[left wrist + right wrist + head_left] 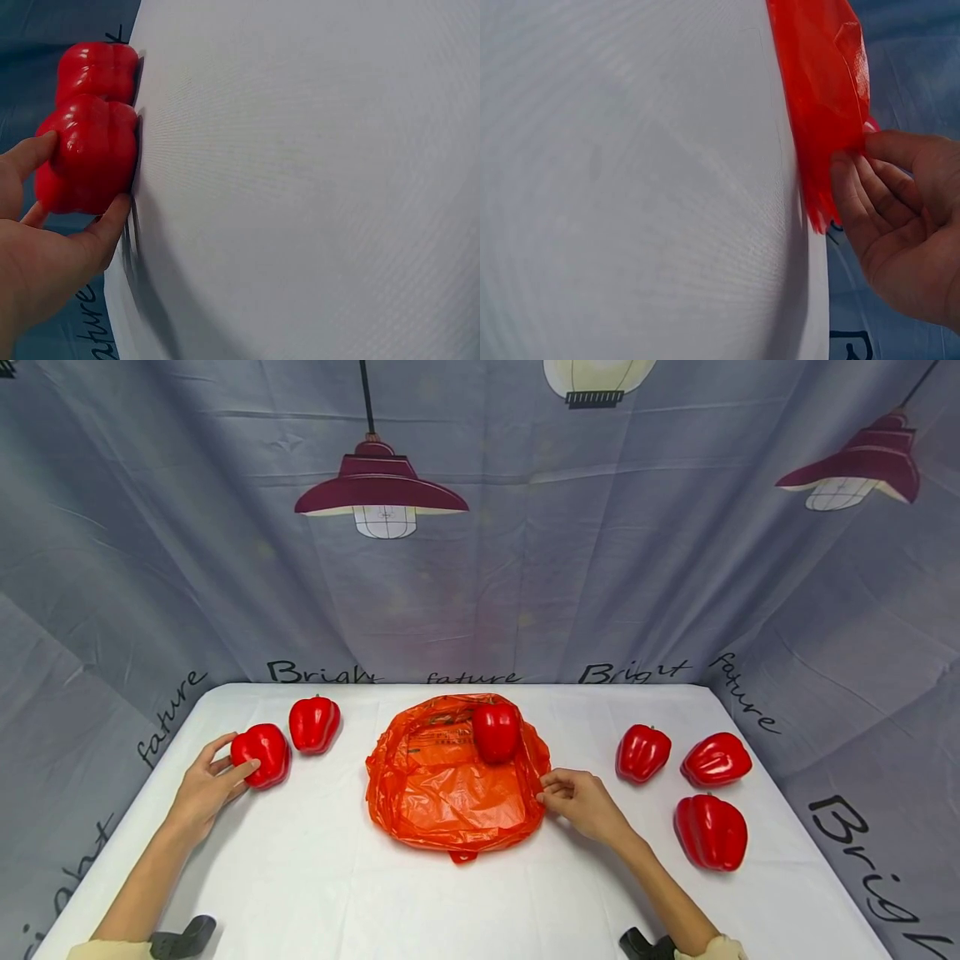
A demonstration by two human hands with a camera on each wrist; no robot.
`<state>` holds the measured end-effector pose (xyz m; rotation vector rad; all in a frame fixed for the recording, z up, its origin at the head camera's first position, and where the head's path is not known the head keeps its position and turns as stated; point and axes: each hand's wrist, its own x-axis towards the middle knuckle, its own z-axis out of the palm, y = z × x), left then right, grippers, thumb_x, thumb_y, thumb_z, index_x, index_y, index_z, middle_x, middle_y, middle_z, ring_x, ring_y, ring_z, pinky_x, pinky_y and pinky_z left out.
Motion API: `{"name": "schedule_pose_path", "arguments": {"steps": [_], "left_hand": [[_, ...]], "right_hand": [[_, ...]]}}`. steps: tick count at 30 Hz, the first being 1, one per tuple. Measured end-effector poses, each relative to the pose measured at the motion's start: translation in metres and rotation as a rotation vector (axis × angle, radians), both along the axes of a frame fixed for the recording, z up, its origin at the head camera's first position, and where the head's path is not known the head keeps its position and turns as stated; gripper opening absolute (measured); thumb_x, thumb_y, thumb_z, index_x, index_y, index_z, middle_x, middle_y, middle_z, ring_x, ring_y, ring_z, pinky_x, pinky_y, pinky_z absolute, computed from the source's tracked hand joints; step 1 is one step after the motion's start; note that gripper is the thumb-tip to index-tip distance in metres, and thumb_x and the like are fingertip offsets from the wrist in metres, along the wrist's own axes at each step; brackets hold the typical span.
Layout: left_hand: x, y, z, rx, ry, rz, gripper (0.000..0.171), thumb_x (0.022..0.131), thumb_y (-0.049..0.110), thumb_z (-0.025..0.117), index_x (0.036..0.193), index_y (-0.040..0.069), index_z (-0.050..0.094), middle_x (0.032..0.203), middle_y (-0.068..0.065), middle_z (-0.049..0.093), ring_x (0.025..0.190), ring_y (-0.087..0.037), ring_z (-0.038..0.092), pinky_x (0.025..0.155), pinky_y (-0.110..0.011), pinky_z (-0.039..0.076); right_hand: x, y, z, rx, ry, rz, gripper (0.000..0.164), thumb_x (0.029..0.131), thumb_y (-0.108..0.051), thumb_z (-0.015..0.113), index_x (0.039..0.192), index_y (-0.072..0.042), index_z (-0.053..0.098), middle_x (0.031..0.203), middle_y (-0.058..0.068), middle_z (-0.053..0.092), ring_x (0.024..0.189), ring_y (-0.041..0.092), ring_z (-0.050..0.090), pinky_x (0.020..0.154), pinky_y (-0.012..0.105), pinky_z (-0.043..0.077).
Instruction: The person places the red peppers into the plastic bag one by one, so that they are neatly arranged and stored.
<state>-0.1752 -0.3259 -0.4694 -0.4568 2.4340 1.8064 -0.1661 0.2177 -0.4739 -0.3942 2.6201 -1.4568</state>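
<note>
My left hand (206, 789) grips a red bell pepper (262, 755) at the left of the table, thumb on one side and fingers on the other. Just behind it lies a second pepper (314, 724), also visible in the left wrist view (97, 71). At the middle an orange-red plastic bag (450, 810) lies with its mouth spread wide, and one bell pepper (496, 732) is inside near its back right. The bag's right rim is pinched between thumb and fingers of my right hand (585, 803). In the right wrist view the bag's side (821, 90) hangs from these fingertips.
Three more red bell peppers lie at the right: one nearer the bag (642, 753), one farther right (716, 760), one in front (711, 832). A white cloth covers the table (375, 910). A grey curtain (487, 593) printed with lamps closes off the back and sides.
</note>
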Motion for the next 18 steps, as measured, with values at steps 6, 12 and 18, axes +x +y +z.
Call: {"name": "schedule_pose_path", "arguments": {"steps": [6,12,18], "left_hand": [[0.001,0.000,-0.002,0.028,0.030,-0.001,0.085,0.098,0.032,0.065,0.160,0.009,0.011,0.150,-0.033,0.022,0.103,-0.012,0.048,0.080,-0.020,0.054],[0.002,0.001,-0.002,0.010,0.026,0.017,0.085,0.098,0.030,0.065,0.160,0.009,0.011,0.151,-0.034,0.021,0.119,-0.032,0.044,0.080,-0.022,0.055],[0.006,0.000,0.009,-0.026,0.046,0.064,0.083,0.099,0.031,0.065,0.161,0.013,0.012,0.153,-0.034,0.022,0.123,-0.039,0.042,0.081,-0.024,0.055]], "right_hand": [[-0.001,0.001,0.000,0.001,-0.005,-0.003,0.015,0.090,-0.003,0.073,0.103,0.003,0.070,0.087,0.006,0.070,0.077,0.020,0.067,0.068,0.024,0.057],[-0.001,0.001,-0.001,0.001,-0.002,-0.004,0.014,0.090,-0.004,0.073,0.103,0.003,0.070,0.087,0.005,0.070,0.077,0.019,0.066,0.068,0.024,0.057],[-0.001,0.000,-0.001,-0.005,0.005,0.007,0.014,0.090,-0.004,0.072,0.103,0.003,0.070,0.087,0.005,0.070,0.077,0.020,0.067,0.068,0.025,0.057]]}}
